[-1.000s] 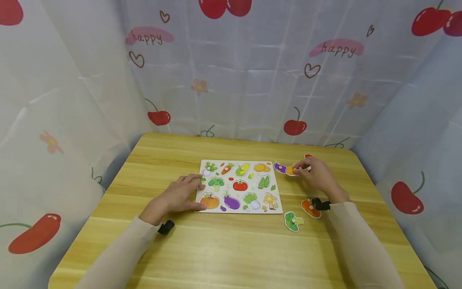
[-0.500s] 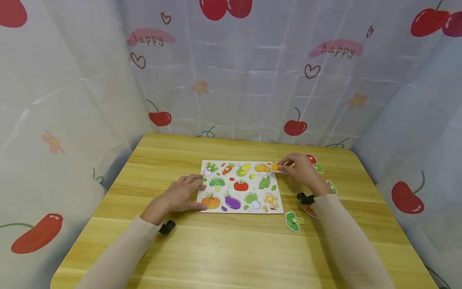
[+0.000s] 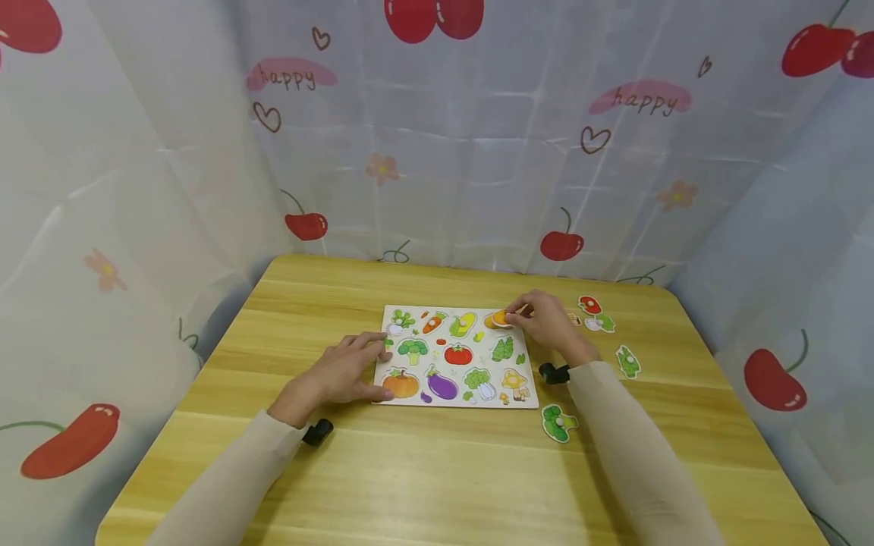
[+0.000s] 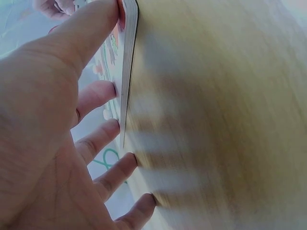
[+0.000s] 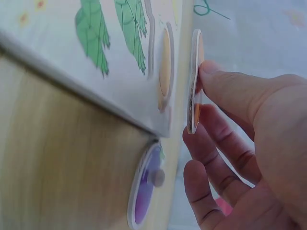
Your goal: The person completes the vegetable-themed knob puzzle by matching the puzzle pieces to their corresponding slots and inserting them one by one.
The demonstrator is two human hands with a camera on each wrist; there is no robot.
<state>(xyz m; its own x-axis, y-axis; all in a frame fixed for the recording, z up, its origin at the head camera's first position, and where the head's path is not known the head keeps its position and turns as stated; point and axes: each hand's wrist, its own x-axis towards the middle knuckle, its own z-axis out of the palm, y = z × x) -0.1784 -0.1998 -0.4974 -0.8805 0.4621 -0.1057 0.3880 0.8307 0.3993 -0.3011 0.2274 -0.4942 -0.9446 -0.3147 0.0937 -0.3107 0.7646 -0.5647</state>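
Note:
A white vegetable puzzle board [image 3: 481,358] lies flat on the table. My left hand [image 3: 334,378] rests at its left edge, thumb and fingertips touching the board, as the left wrist view also shows. My right hand [image 3: 549,324] pinches an orange, rounded puzzle piece [image 5: 194,81] between thumb and fingers. That piece is over the board's far right corner, overlapping the orange potato-like picture there; in the right wrist view it stands tilted, apart from the matching outline [image 5: 165,64]. Beside that corner lies a purple eggplant piece [image 5: 146,184] with a round knob, hidden by my hand in the head view.
Right of the board lie a broccoli piece [image 3: 558,423], a green asparagus-like piece [image 3: 627,362], a red tomato piece [image 3: 589,305] and a leafy cabbage piece [image 3: 601,323]. A cherry-patterned curtain [image 3: 451,189] hangs behind the wooden table [image 3: 437,478].
My right hand has carried the orange piece left, from beside the eggplant piece to over the board's far right corner. My left hand has stayed on the board's edge.

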